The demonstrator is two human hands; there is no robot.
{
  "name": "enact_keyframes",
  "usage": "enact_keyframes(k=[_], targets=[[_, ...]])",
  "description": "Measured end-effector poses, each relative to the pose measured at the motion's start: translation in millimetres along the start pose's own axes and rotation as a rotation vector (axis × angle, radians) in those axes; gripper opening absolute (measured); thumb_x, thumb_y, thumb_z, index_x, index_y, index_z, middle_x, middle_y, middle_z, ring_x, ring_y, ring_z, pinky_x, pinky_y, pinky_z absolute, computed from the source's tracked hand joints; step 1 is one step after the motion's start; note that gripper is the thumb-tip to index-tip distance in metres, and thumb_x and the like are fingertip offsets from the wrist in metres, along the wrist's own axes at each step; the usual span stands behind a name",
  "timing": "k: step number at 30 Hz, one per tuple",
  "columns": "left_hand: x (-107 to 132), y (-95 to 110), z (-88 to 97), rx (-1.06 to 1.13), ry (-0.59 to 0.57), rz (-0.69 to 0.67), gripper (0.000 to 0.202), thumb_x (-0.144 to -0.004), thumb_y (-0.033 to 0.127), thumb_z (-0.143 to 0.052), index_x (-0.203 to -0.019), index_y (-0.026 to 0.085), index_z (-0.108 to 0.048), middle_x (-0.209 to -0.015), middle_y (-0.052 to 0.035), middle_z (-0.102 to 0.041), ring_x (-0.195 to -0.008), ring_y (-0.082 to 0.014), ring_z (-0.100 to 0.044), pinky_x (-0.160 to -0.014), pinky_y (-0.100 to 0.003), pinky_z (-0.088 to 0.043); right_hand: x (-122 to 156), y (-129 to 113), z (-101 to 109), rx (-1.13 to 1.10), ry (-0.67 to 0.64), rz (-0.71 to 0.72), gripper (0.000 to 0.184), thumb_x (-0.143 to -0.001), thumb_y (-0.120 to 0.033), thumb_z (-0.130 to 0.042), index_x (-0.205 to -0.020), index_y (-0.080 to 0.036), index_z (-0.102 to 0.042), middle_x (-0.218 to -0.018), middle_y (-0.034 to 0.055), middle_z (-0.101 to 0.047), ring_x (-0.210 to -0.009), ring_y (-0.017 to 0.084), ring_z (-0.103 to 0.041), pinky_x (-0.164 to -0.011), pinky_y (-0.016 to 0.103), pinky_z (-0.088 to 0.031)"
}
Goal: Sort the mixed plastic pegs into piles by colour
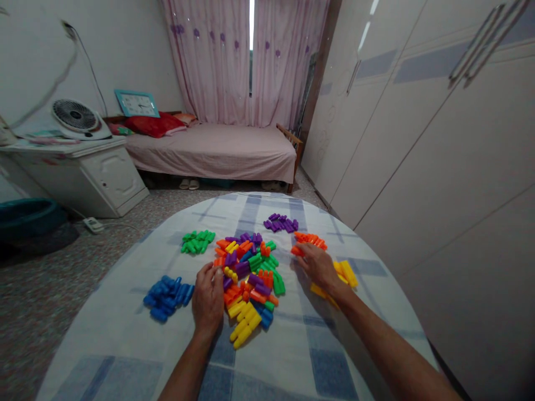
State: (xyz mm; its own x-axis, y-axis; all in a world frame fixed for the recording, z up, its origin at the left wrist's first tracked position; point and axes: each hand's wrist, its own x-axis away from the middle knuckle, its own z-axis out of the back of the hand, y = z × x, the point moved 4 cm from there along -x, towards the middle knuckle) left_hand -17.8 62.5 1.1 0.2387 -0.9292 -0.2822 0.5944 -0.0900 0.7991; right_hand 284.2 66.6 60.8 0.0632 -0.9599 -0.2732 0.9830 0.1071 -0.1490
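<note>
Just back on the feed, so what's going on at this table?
A person has both bare hands over the table. The left hand is at the left edge of a mixed-colour pile; the right hand is at the orange group. Whether either grips a piece is unclear. Separate green, blue, purple and yellow groups lie around the pile.

Mixed-colour plastic heap (242,269) central; blue pile (165,298), green pile (198,243) left; purple pile (281,224) beyond; orange pile (311,240), yellow pile (348,273) right.
</note>
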Motion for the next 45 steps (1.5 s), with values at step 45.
enact_keyframes(k=[45], targets=[[-1,5,0.6,0.015,0.005,0.002,0.042,-0.090,0.044,-0.033,-0.105,0.017,-0.062,-0.124,-0.0102,-0.054,-0.113,-0.0242,-0.052,-0.100,-0.038,-0.041,-49,-5,-4,-0.217,0.129,-0.312,0.032,-0.090,-0.029,-0.041,-0.118,-0.019,-0.054,-0.103,0.0056,-0.067,-0.091,0.017,-0.061,-0.075,0.025,-0.042]])
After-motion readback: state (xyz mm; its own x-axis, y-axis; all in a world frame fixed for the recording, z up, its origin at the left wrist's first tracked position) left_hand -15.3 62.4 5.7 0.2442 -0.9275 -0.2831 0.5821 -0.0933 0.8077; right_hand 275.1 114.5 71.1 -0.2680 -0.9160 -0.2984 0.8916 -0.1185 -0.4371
